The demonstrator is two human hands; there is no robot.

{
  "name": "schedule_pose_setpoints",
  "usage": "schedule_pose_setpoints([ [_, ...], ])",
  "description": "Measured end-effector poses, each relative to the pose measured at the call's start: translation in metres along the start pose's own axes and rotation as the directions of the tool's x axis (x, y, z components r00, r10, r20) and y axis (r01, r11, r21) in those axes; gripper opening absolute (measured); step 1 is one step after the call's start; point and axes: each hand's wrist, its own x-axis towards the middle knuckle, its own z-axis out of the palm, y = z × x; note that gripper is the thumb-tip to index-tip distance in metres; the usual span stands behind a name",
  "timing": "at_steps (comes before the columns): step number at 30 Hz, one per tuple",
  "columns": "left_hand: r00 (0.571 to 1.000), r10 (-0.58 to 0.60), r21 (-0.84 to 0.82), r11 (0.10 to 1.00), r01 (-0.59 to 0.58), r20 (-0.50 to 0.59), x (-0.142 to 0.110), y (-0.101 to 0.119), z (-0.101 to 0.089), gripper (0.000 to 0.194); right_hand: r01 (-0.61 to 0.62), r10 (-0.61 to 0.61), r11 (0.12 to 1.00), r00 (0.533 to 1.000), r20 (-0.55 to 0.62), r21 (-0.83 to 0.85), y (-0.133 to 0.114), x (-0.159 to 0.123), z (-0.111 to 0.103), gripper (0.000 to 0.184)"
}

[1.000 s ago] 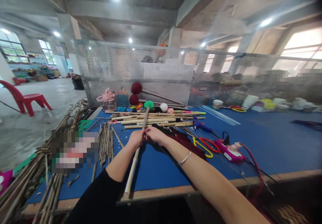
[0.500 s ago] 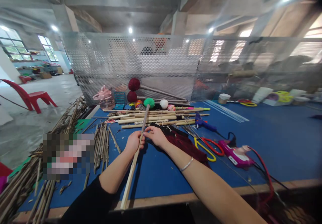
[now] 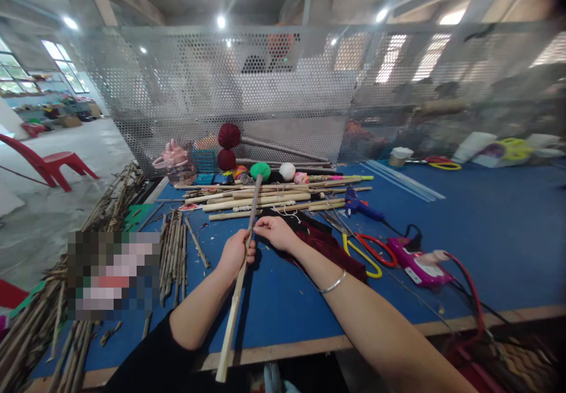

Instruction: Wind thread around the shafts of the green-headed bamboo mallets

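My left hand (image 3: 237,254) is closed around a pale wooden stick (image 3: 234,316) that slants up and away from the table's front edge. Its upper part looks grey, as if wrapped, and a green yarn ball (image 3: 260,171) shows at the far end. Just right of the stick, my right hand (image 3: 277,232) has thumb and finger pinched together; what they hold, if anything, is too small to make out. Dark red and black cloth (image 3: 327,251) lies under and beyond my right wrist. Scissors (image 3: 374,260) with red and yellow handles lie beside the cloth.
Behind the hands lie several wooden sticks (image 3: 260,205), with a blue glue gun (image 3: 360,204) to their right. A purple power strip (image 3: 415,263) with cords is at right. Twigs (image 3: 174,251) lie at left. A perforated metal screen (image 3: 212,98) stands along the back.
My right fingers have shifted slightly away from the stick, from beside my left hand to just right of it. My left hand keeps its hold. The view has tipped downward.
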Motion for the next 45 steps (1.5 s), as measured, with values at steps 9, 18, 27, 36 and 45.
schedule_pose_setpoints([
  [9, 0.998, 0.048, 0.155, 0.986, -0.055, 0.047, -0.011, 0.010, 0.002, 0.027, -0.168, 0.135, 0.914, 0.984, 0.113, 0.368, -0.001, -0.005, -0.008, 0.022],
  [18, 0.980, -0.009, 0.249, 0.968, -0.041, 0.199, -0.027, 0.009, 0.002, 0.035, -0.355, 0.183, 0.759, 0.921, 0.345, 0.546, -0.008, -0.012, -0.011, 0.028],
  [27, 0.990, -0.032, 0.098, 0.995, 0.018, 0.135, -0.049, 0.009, 0.004, 0.021, -0.406, 0.136, 0.711, 0.880, 0.454, 0.574, -0.012, -0.015, -0.009, 0.031],
  [36, 0.992, 0.126, 0.267, 0.956, -0.124, 0.008, -0.056, -0.007, 0.004, 0.028, -0.350, 0.197, 0.798, 0.921, 0.337, 0.490, -0.005, -0.014, -0.002, 0.030],
  [45, 0.995, -0.063, 0.083, 0.995, 0.057, 0.075, -0.069, 0.002, 0.013, 0.033, -0.374, 0.151, 0.754, 0.899, 0.411, 0.540, -0.014, -0.018, -0.010, 0.035],
])
